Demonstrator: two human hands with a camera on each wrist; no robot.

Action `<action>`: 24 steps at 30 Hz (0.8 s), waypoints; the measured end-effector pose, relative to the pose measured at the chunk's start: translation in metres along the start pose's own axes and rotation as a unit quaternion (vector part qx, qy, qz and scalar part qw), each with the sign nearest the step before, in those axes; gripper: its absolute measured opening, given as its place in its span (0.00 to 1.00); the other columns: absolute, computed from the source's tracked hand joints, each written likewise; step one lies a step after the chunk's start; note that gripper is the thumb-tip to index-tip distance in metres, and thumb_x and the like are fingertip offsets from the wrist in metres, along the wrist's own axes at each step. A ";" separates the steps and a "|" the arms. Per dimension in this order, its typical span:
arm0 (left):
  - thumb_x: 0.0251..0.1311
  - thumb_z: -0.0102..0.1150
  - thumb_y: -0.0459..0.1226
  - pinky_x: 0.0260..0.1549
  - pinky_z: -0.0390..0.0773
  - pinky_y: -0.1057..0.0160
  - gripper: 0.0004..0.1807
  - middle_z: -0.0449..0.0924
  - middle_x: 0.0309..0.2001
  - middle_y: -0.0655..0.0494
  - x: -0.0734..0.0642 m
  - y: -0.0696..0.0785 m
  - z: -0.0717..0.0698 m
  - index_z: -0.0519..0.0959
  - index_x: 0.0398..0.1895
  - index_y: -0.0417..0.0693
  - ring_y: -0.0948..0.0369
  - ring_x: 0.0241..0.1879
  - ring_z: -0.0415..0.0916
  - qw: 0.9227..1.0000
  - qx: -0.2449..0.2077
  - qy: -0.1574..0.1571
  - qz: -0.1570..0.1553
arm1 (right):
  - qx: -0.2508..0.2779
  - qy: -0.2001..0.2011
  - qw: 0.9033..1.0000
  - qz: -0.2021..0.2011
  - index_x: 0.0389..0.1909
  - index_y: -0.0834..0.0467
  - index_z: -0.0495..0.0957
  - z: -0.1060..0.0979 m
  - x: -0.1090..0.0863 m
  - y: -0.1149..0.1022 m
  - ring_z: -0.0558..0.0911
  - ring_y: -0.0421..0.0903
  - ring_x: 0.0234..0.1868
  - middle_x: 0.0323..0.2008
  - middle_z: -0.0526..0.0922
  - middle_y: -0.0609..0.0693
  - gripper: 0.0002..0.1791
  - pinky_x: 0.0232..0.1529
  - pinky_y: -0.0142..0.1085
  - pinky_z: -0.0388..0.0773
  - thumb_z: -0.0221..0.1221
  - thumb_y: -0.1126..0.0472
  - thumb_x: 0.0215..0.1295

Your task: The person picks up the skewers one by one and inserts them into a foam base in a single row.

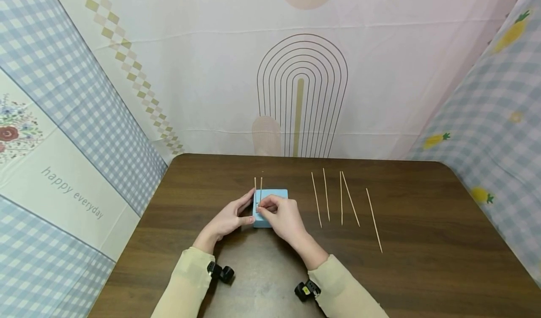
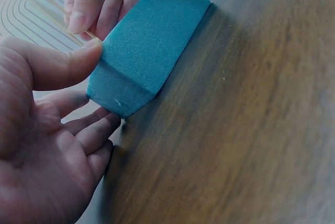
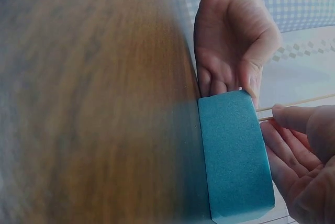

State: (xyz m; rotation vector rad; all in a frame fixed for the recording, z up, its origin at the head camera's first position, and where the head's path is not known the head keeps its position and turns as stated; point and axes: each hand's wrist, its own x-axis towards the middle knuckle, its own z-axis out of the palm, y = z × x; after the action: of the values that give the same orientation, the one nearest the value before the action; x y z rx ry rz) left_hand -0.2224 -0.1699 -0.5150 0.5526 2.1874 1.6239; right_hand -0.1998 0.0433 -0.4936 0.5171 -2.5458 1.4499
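Observation:
A light-blue foam block (image 1: 262, 223) lies on the brown table, with two thin wooden sticks standing up at its left part. My left hand (image 1: 230, 217) holds the block's left end, thumb at the near corner and fingers along the far side. Thumb and fingertips of my right hand (image 1: 285, 217) pinch one stick (image 1: 260, 186) low down, close over the block's top. Just left of it stands the other stick (image 1: 255, 184). In the right wrist view the block's side (image 3: 235, 156) shows plainly, while the pinched stick's lower end is partly hidden by fingers.
Several loose wooden sticks (image 1: 341, 198) lie spread on the table (image 1: 422, 224) right of the block, the farthest right one (image 1: 374, 220) a little apart. Behind the table hangs a patterned cloth (image 1: 203, 83). Checked cloths flank both sides.

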 end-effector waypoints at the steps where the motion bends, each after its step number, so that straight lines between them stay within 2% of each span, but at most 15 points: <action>1: 0.72 0.65 0.29 0.76 0.57 0.43 0.49 0.45 0.86 0.44 0.000 0.000 0.000 0.48 0.88 0.45 0.47 0.84 0.45 1.000 0.001 0.000 0.000 | -0.001 -0.001 1.000 0.001 0.35 0.53 0.89 0.000 0.000 0.000 0.88 0.36 0.35 0.32 0.90 0.41 0.03 0.40 0.33 0.85 0.73 0.63 0.69; 10: 0.72 0.65 0.29 0.76 0.58 0.43 0.49 0.45 0.86 0.43 0.001 0.000 0.000 0.48 0.88 0.46 0.47 0.84 0.46 1.000 0.004 0.002 0.000 | 0.004 -0.004 1.000 0.001 0.37 0.55 0.89 -0.001 0.000 0.000 0.89 0.37 0.35 0.33 0.90 0.42 0.02 0.41 0.33 0.85 0.73 0.62 0.68; 19: 0.72 0.65 0.29 0.76 0.58 0.43 0.49 0.44 0.86 0.44 0.000 0.000 0.000 0.47 0.88 0.45 0.47 0.84 0.44 1.000 0.002 -0.001 0.000 | 0.021 -0.020 0.999 0.015 0.46 0.61 0.89 -0.001 -0.001 0.000 0.91 0.42 0.41 0.38 0.91 0.48 0.09 0.46 0.34 0.85 0.73 0.66 0.67; 24: 0.72 0.64 0.28 0.76 0.57 0.42 0.49 0.44 0.86 0.43 0.000 0.001 0.001 0.47 0.88 0.44 0.46 0.84 0.44 1.000 -0.001 -0.001 0.001 | 0.026 -0.026 0.999 0.011 0.48 0.62 0.88 -0.002 -0.001 0.002 0.91 0.44 0.42 0.39 0.91 0.48 0.10 0.46 0.37 0.86 0.72 0.68 0.67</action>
State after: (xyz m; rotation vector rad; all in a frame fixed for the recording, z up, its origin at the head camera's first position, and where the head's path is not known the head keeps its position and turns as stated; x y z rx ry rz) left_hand -0.2218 -0.1692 -0.5141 0.5564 2.1844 1.6241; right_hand -0.1996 0.0458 -0.4946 0.5434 -2.5679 1.5347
